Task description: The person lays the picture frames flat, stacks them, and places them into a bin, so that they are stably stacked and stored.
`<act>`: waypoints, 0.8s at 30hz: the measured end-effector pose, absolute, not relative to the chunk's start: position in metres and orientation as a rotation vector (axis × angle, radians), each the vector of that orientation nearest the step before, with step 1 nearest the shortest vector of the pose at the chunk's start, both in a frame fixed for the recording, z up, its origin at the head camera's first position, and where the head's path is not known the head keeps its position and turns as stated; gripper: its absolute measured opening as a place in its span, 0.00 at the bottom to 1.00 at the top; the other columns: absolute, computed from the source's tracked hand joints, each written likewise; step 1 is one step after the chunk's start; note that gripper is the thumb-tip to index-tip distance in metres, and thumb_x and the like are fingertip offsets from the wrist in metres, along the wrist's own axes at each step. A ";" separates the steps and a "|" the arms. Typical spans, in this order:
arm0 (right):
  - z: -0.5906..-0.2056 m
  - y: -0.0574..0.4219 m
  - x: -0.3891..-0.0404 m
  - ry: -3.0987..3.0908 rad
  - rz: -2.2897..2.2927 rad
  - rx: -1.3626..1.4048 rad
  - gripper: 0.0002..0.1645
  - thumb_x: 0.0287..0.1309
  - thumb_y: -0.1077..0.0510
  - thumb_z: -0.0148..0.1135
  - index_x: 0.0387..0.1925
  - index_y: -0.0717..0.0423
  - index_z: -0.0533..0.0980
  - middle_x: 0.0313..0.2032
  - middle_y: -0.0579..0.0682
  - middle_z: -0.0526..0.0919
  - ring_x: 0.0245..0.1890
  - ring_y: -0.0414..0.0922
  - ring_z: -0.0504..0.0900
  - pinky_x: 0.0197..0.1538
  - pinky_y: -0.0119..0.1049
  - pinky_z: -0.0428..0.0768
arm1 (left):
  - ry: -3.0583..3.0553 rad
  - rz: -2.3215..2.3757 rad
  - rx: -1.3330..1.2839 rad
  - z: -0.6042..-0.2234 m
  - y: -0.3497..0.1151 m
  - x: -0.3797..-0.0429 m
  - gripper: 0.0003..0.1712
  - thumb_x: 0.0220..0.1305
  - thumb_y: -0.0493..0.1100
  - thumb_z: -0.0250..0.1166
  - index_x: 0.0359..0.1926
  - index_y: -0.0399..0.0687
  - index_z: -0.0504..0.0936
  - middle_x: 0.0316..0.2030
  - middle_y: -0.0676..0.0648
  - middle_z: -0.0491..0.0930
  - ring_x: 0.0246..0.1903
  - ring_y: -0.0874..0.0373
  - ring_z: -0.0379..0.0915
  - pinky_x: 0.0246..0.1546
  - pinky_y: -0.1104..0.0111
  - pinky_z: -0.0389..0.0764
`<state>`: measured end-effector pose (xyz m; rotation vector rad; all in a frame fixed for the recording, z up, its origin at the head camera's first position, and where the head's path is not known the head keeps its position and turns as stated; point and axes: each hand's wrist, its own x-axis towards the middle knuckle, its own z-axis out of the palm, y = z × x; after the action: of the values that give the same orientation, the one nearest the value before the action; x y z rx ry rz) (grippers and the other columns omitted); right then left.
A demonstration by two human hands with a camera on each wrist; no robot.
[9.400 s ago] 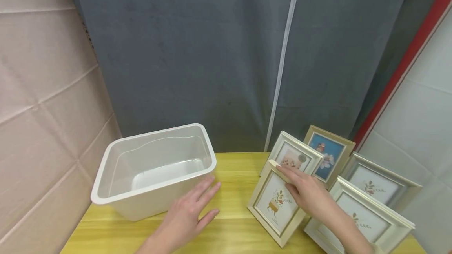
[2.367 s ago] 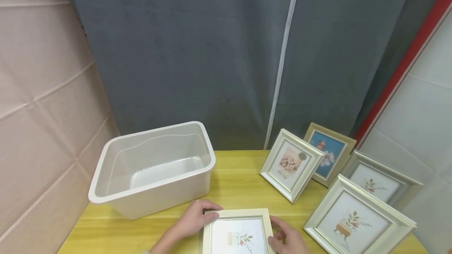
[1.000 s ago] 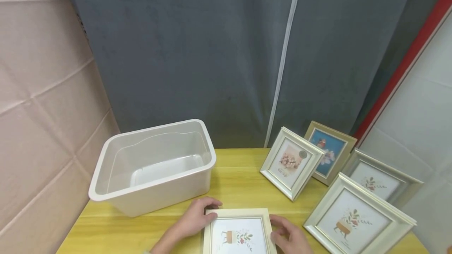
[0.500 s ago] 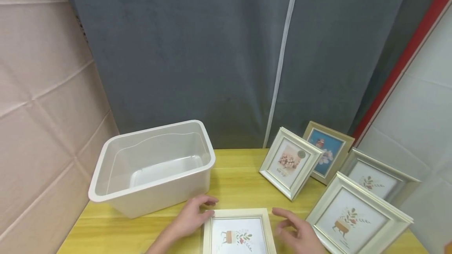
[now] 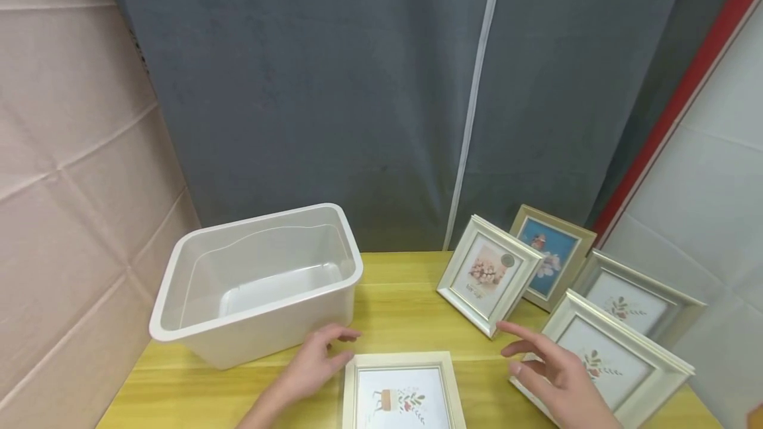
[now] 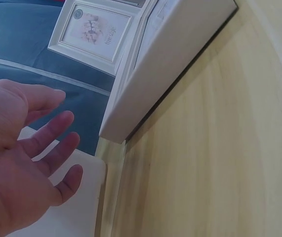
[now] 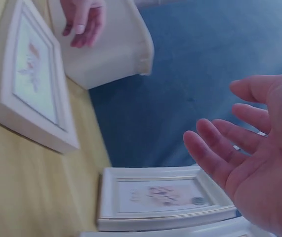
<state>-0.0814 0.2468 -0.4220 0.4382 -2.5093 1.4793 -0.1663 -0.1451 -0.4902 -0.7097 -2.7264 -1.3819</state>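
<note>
A cream picture frame (image 5: pixel 350 392) with a plant print lies flat at the table's front edge, its lower part cut off in the head view. Just left of it my left hand (image 5: pixel 314 364) hovers with loosely bent fingers, holding nothing. To the right, my right hand (image 5: pixel 557 373) is in the air in front of a large silver-cream frame (image 5: pixel 608 356) and covers part of it. Relaxed fingers of the right hand (image 7: pixel 259 148) show in the right wrist view, with nothing in them. Close to its fingertips stands a smaller frame with a pink flower picture (image 5: pixel 489 273).
A deep pale plastic bin (image 5: pixel 286 323) stands at the left and looks empty inside. Behind the near frames lean a gold frame with a blue picture (image 5: pixel 551 260) and another silver frame (image 5: pixel 632 303). A grey curtain (image 5: pixel 322 98) closes off the back.
The cream frame, earlier standing at the right under my right hand, now lies flat in front. Both hands have let go; the right moved toward the standing frames, the left slightly away leftward.
</note>
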 end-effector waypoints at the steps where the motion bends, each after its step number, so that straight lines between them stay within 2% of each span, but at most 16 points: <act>1: -0.417 0.250 -0.081 -2.496 1.437 0.464 0.26 0.68 0.69 0.62 0.66 0.59 0.74 0.59 0.31 0.78 0.47 0.37 0.83 0.43 0.32 0.85 | -2.724 -1.384 -0.708 -0.490 -0.146 -0.166 0.17 0.65 0.39 0.70 0.55 0.50 0.85 0.51 0.56 0.83 0.52 0.51 0.76 0.54 0.52 0.78; 6: -0.395 0.264 -0.076 -2.441 1.263 0.514 0.31 0.64 0.74 0.63 0.67 0.56 0.74 0.59 0.34 0.80 0.47 0.34 0.82 0.45 0.27 0.83 | -2.718 -1.390 -0.710 -0.490 -0.147 -0.167 0.17 0.65 0.39 0.71 0.55 0.50 0.85 0.51 0.57 0.82 0.52 0.52 0.77 0.53 0.52 0.79; 12: -0.377 0.289 -0.074 -2.395 1.104 0.465 0.38 0.58 0.79 0.64 0.69 0.59 0.72 0.58 0.35 0.80 0.49 0.29 0.80 0.47 0.19 0.78 | -2.716 -1.378 -0.715 -0.492 -0.147 -0.168 0.17 0.64 0.38 0.71 0.55 0.48 0.85 0.50 0.55 0.83 0.51 0.53 0.77 0.52 0.57 0.79; 16: -0.368 0.310 -0.074 -2.363 0.992 0.423 0.42 0.51 0.82 0.67 0.68 0.61 0.73 0.58 0.34 0.80 0.50 0.27 0.78 0.49 0.15 0.74 | -2.709 -1.379 -0.723 -0.493 -0.147 -0.168 0.17 0.64 0.38 0.71 0.54 0.45 0.85 0.50 0.52 0.84 0.50 0.53 0.77 0.50 0.61 0.79; 19: -0.367 0.326 -0.077 -2.383 0.852 0.365 0.45 0.46 0.81 0.71 0.68 0.57 0.74 0.60 0.28 0.76 0.51 0.21 0.73 0.48 0.11 0.71 | -2.703 -1.387 -0.725 -0.493 -0.148 -0.167 0.17 0.63 0.38 0.71 0.54 0.46 0.85 0.50 0.50 0.84 0.50 0.53 0.77 0.49 0.61 0.80; 20: -0.369 0.331 -0.078 -2.384 0.807 0.363 0.46 0.44 0.81 0.72 0.67 0.58 0.75 0.61 0.29 0.75 0.52 0.20 0.72 0.47 0.10 0.71 | -2.701 -1.392 -0.726 -0.492 -0.148 -0.166 0.17 0.63 0.37 0.71 0.54 0.45 0.85 0.50 0.49 0.84 0.50 0.53 0.77 0.49 0.61 0.80; 22: -0.372 0.340 -0.081 -2.447 0.704 0.299 0.44 0.42 0.78 0.75 0.65 0.58 0.76 0.62 0.37 0.77 0.52 0.26 0.75 0.43 0.12 0.73 | -2.699 -1.399 -0.729 -0.491 -0.148 -0.166 0.18 0.63 0.37 0.71 0.54 0.45 0.85 0.50 0.48 0.84 0.50 0.52 0.77 0.49 0.59 0.80; 24: -0.374 0.346 -0.083 -2.544 0.601 0.224 0.41 0.44 0.74 0.77 0.63 0.59 0.77 0.61 0.50 0.80 0.53 0.38 0.79 0.40 0.23 0.82 | -2.698 -1.402 -0.732 -0.490 -0.148 -0.165 0.18 0.63 0.37 0.71 0.55 0.46 0.84 0.50 0.48 0.84 0.50 0.52 0.77 0.49 0.57 0.81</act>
<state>-0.0831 0.3460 -0.3742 0.2240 -2.5441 0.6010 -0.1654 -0.1478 -0.4897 -0.7322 -2.6980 -1.4018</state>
